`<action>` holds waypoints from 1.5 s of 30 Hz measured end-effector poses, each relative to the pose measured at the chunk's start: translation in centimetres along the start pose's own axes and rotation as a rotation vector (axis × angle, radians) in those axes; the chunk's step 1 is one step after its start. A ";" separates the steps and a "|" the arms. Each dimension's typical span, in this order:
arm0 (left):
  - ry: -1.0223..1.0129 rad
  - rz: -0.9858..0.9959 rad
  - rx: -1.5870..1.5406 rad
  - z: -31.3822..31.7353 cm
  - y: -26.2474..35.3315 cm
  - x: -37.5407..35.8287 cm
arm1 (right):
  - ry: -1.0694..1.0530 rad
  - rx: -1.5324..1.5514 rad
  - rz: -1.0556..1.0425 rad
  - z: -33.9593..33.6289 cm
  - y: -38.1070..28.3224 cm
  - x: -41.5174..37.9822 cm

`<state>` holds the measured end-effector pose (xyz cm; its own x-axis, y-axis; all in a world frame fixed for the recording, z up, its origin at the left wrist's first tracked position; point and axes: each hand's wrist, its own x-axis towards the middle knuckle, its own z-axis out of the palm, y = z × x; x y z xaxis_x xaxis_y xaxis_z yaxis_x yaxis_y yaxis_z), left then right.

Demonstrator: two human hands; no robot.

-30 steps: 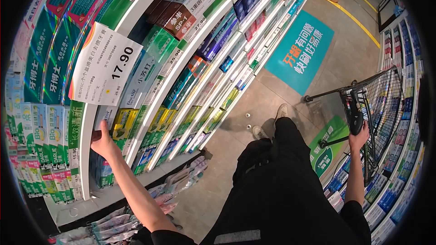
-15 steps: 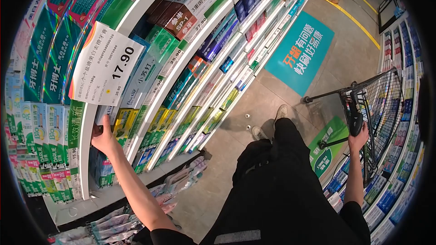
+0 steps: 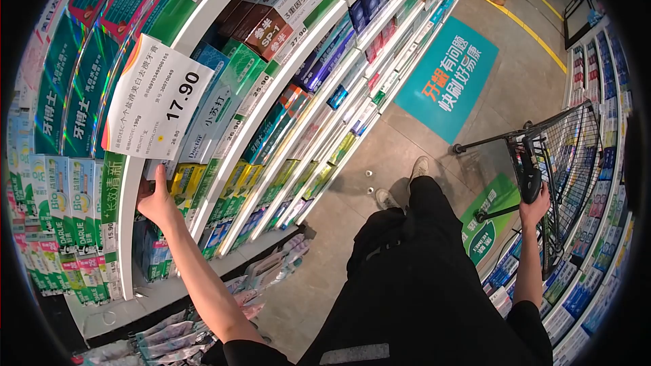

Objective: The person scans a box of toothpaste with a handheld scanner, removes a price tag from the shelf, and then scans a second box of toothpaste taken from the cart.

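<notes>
My left hand (image 3: 161,207) reaches into the toothpaste shelf on the left, just under a large price card (image 3: 159,105) marked 17.90. Its thumb points up against the end of a white toothpaste box (image 3: 154,168), and the curled fingers are mostly hidden beneath. Right beside it stand yellow boxes (image 3: 182,183) and a pale box (image 3: 213,122) lying lengthwise. Over on the right, my right hand (image 3: 536,209) is closed round the dark handle of a shopping cart (image 3: 573,156) with a black wire basket.
Shelves of boxed toothpaste line both sides, with white shelf edges (image 3: 261,105) and price strips. A teal floor sticker (image 3: 447,81) and a green one (image 3: 489,213) lie on the aisle floor (image 3: 325,230). Hanging packets (image 3: 264,271) are at the lower left.
My left thumb has shifted slightly upward on the white box. My right hand and the cart stay in place.
</notes>
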<state>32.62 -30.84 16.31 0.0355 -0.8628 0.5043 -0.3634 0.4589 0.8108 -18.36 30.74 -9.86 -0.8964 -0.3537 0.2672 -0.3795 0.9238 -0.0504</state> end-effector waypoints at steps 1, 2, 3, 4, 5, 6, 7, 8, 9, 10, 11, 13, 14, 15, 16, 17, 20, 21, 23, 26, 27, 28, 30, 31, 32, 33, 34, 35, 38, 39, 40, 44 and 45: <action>-0.003 -0.009 0.007 0.2 0.2 0.0 | 0.003 0.002 0.003 0.0 0.0 0.0; -0.005 -0.018 0.015 0.4 0.3 -0.1 | 0.006 0.005 0.006 0.1 0.1 0.0; -0.012 -0.006 0.000 0.5 0.5 -0.1 | 0.010 0.007 0.008 0.2 0.1 0.0; -0.019 0.007 -0.015 0.8 0.6 -0.1 | 0.008 0.009 0.008 0.2 0.1 0.0; -0.027 0.020 -0.030 1.0 0.7 -0.1 | 0.006 0.011 0.009 0.4 0.3 -0.1; -0.027 0.028 -0.025 1.2 0.8 -0.1 | 0.004 0.013 0.010 0.4 0.3 -0.1; -0.028 0.036 -0.020 1.3 0.8 -0.1 | 0.005 0.017 0.011 0.4 0.3 -0.1; -0.029 0.045 -0.016 1.5 0.8 -0.2 | 0.006 0.021 0.012 0.4 0.3 -0.1; -0.028 0.025 -0.017 1.6 0.9 -0.1 | 0.007 0.024 0.012 0.4 0.3 -0.1; -0.027 0.005 -0.018 1.6 1.0 -0.1 | 0.006 0.018 0.010 0.4 0.3 -0.1; -0.025 -0.014 -0.018 1.7 1.1 -0.1 | 0.005 0.011 0.007 0.3 0.2 -0.1; -0.022 -0.004 -0.010 1.7 0.6 0.2 | 0.000 0.006 0.010 0.2 0.2 0.0; -0.020 0.000 -0.005 1.7 0.4 0.3 | -0.003 0.009 0.014 0.2 0.2 -0.1; -0.022 0.006 -0.019 1.7 0.3 0.3 | -0.007 0.012 0.018 0.0 -0.1 0.0; -0.023 0.013 -0.032 1.8 0.3 0.3 | -0.014 0.011 0.022 -0.1 -0.3 0.1; -0.025 0.018 -0.047 1.9 0.3 0.2 | -0.022 0.009 0.026 -0.4 -0.6 0.1; -0.039 0.002 -0.027 2.2 1.2 -0.2 | 0.003 0.010 0.007 -0.5 -0.6 0.2; -0.031 0.004 -0.020 2.3 1.2 -0.1 | 0.018 0.014 -0.005 -0.4 -0.6 0.1; -0.015 0.008 -0.006 2.4 1.0 -0.1 | 0.021 0.017 0.004 -0.3 -0.5 0.1; -0.010 -0.019 0.013 2.4 1.0 -0.1 | 0.020 0.009 0.003 -0.1 -0.2 0.1; -0.011 -0.013 0.022 2.5 0.9 -0.1 | 0.019 0.005 0.001 0.0 -0.1 0.1; -0.013 -0.006 0.030 2.5 0.9 -0.1 | 0.027 0.019 0.000 0.2 0.1 0.1; -0.018 0.003 0.054 2.5 0.8 -0.1 | 0.043 0.048 -0.003 0.3 0.0 0.1; -0.022 0.006 0.069 2.5 0.7 -0.1 | 0.039 0.044 -0.005 0.2 -0.1 0.1; -0.026 0.009 0.083 2.5 0.7 -0.1 | 0.035 0.041 -0.006 0.0 -0.3 0.1; -0.028 0.010 0.080 2.6 0.7 -0.1 | 0.029 0.036 -0.008 -0.2 -0.4 0.1; -0.030 0.012 0.076 2.7 0.8 -0.1 | 0.022 0.027 -0.008 -0.2 -0.3 0.0; -0.032 0.014 0.072 2.8 0.8 -0.1 | 0.016 0.019 -0.007 -0.2 -0.2 0.0; -0.045 0.006 0.095 2.9 1.2 -0.3 | -0.001 0.013 0.000 -0.3 -0.3 0.1; -0.035 0.006 0.077 3.0 1.3 -0.4 | -0.007 0.014 0.003 -0.4 -0.3 0.1; -0.027 0.006 0.061 3.1 1.5 -0.4 | 0.000 0.012 -0.004 -0.3 -0.3 0.1; -0.051 0.030 0.096 2.2 0.6 0.2 | 0.051 0.029 -0.026 0.3 0.0 0.0; -0.058 0.037 0.066 2.1 0.5 0.3 | 0.066 0.038 -0.032 0.3 0.0 0.0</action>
<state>30.54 -31.35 16.23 -0.0324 -0.8570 0.5143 -0.4241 0.4777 0.7694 -18.41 30.64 -10.12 -0.8670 -0.3711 0.3325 -0.4170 0.9057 -0.0766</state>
